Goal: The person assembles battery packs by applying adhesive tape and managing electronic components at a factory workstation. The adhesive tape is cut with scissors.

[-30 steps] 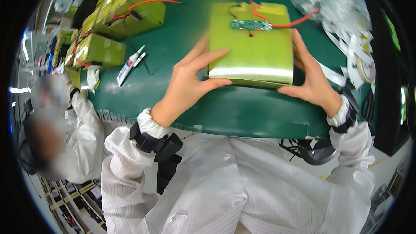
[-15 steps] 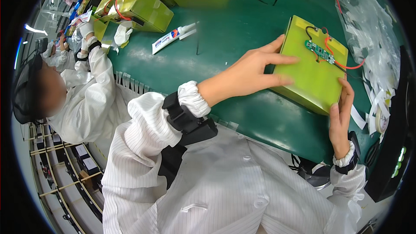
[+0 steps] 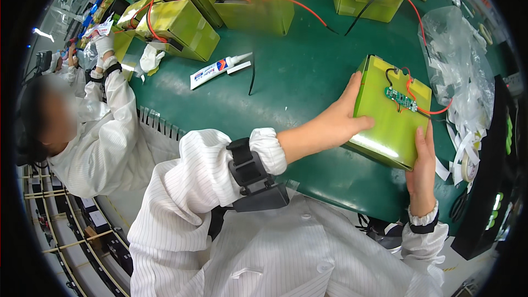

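Left grip (image 3: 344, 124): my left hand lay flat and unclenched against the pack's (image 3: 393, 124) left edge, fingers running up that side, thumb laid over the top face. It pressed rather than closed around anything.
Right grip (image 3: 422, 168): my right hand cupped the pack's near right corner, fingers up along the right edge, palm below it; it braced that corner without wrapping it.
Pack: a flat yellow-green block, lying on the green table (image 3: 297, 77) at the near right, tilted in the picture so its long axis ran from near right to far left. It sat between my two hands, touching both.
Board: a small green circuit strip (image 3: 400, 99) sat on the pack's top face, toward the far end, with red and black wires (image 3: 426, 111) looping from it.
Key relation: the pack lay right of my left hand and just beyond my right; both were on it, the left covering more of its length.
Tube: a white glue tube (image 3: 215, 69) lay well apart to the far left.
Other packs: several like blocks (image 3: 181, 25) stood at the far edge, trailing wires.
Plastic: crumpled clear bags (image 3: 459, 55) lay right of the pack.
Neighbour: a person in a white coat (image 3: 104, 132) worked at my left, hands near the far-left blocks.
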### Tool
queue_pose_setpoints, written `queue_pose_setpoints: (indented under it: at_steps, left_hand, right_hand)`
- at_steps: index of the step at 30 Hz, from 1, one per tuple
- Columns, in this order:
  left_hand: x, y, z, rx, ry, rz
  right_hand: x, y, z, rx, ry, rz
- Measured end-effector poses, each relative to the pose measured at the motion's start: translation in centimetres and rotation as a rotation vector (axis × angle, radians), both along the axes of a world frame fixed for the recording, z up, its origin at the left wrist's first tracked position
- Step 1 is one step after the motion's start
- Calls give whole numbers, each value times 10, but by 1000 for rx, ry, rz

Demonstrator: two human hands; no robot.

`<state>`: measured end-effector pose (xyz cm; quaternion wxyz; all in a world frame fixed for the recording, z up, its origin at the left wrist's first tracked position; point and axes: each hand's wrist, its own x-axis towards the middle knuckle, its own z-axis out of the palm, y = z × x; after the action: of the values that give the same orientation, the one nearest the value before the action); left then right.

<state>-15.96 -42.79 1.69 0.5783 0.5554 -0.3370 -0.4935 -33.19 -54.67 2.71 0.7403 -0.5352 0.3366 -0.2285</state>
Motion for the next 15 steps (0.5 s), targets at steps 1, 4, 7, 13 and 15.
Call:
queue_pose_setpoints:
  at_steps: [1, 4, 7, 13, 15]
  left_hand:
    - [0, -1, -4, -8, 4, 5]
    - [-5, -5, -13, -104, -10, 106]
    - [-10, -9, -14, -71, -90, 210]
    - [-8, -16, -9, 30, -266, 289]
    - [-7, -19, -11, 31, -211, 290]
  right_hand:
    - [2, 1, -1, -8, 4, 5]
    - [5, 4, 0, -42, 38, -21]
    - [3, 4, 4, -13, 60, -25]
    - [1, -3, 4, 37, 39, -2]
    - [4, -11, 1, 81, 74, -9]
